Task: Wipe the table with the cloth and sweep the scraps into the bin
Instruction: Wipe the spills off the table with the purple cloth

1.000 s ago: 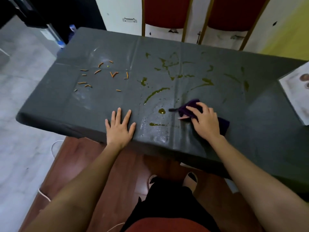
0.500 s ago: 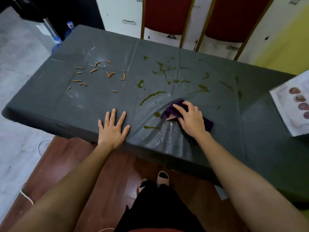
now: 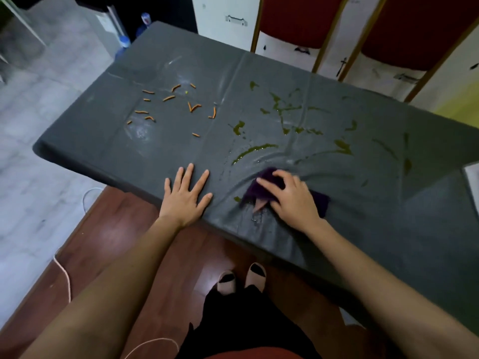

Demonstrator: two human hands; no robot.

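A dark grey cover lies over the table (image 3: 388, 216). My right hand (image 3: 290, 196) presses a purple cloth (image 3: 259, 189) onto it near the front edge, fingers bent over the cloth, and the cover wrinkles around it. Flat on the cover to the left rests my left hand (image 3: 188, 194), fingers spread. Green smears (image 3: 252, 151) streak the middle and right of the table. Several orange scraps (image 3: 193, 107) lie scattered at the far left. No bin is in view.
Two red chairs (image 3: 298, 19) with wooden frames stand behind the table's far edge. A white sheet (image 3: 473, 177) lies at the right edge. Blue-capped water bottles (image 3: 124, 44) stand on the floor at the far left. A thin cord (image 3: 64, 273) trails over the floor.
My right hand has dragged the cloth leftward and toward the front edge, wiping away a green blob and bunching the cover. My left hand has stayed flat.
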